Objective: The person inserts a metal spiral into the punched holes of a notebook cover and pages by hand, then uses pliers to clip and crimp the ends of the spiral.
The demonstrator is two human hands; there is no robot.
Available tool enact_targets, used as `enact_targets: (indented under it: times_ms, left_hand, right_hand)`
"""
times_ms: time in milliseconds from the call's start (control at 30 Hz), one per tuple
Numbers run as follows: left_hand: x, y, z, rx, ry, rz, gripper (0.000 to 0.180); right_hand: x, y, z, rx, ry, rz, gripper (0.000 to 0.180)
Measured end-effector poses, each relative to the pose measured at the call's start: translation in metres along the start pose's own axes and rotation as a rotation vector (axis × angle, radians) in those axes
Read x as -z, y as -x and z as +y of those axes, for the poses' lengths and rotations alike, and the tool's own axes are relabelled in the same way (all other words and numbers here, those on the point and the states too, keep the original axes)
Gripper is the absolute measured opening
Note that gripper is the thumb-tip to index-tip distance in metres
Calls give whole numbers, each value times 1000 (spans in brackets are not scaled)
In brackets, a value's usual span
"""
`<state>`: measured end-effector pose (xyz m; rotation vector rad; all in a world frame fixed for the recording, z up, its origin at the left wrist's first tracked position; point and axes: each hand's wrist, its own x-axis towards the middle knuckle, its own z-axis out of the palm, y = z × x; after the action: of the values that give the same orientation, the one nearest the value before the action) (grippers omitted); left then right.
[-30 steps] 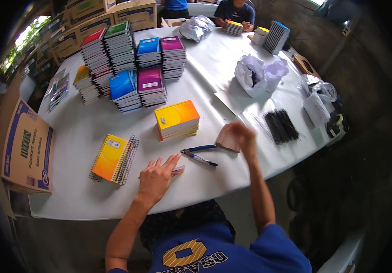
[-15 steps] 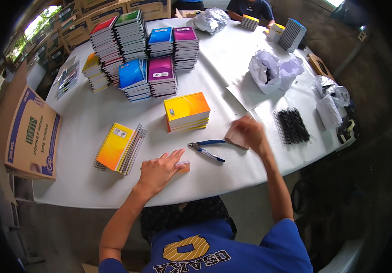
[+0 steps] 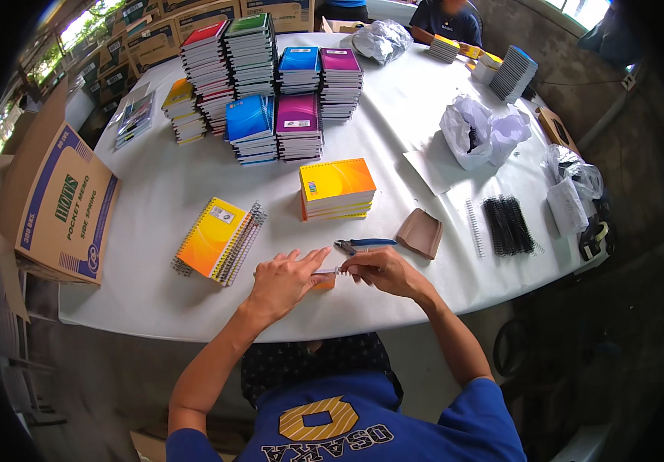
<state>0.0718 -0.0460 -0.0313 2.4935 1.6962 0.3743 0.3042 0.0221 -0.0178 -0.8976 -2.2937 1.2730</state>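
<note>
My left hand (image 3: 279, 281) lies over a small notebook (image 3: 326, 283) with an orange cover, fingers extended across it and thumb against its near side, holding it at the table's front edge. Most of the notebook is hidden under this hand. My right hand (image 3: 384, 271) pinches the end of a thin wire spiral (image 3: 339, 271) at the notebook's right end; the fingertips partly cover it. Just beyond my right hand lie blue-handled pliers (image 3: 370, 242), partly hidden by its fingers. A brown, curved shallow tray (image 3: 420, 233) is to their right.
Yellow-orange notebooks stand in a stack (image 3: 337, 189) and lie in a spiral-bound bundle (image 3: 215, 239). Black spirals (image 3: 509, 225) lie at right, near a white plastic bag (image 3: 466, 135). Colourful notebook piles (image 3: 299, 127) stand behind; an open carton (image 3: 62, 200) is left. Another person (image 3: 447, 23) sits across.
My right hand has moved left and nearer, from over the brown tray to the notebook's right end, where it now pinches the spiral. My left hand stays on the notebook. The view has shifted slightly.
</note>
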Motion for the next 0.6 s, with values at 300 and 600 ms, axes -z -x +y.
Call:
enact_targets:
  times_ms: [300, 600]
  left_hand:
    - [8, -6, 15, -1, 65, 41, 61]
    - [21, -9, 20, -64, -61, -337, 49]
  right_hand:
    - [-11, 7, -18, 137, 379, 79, 18]
    - [29, 16, 6, 176, 204, 50, 26]
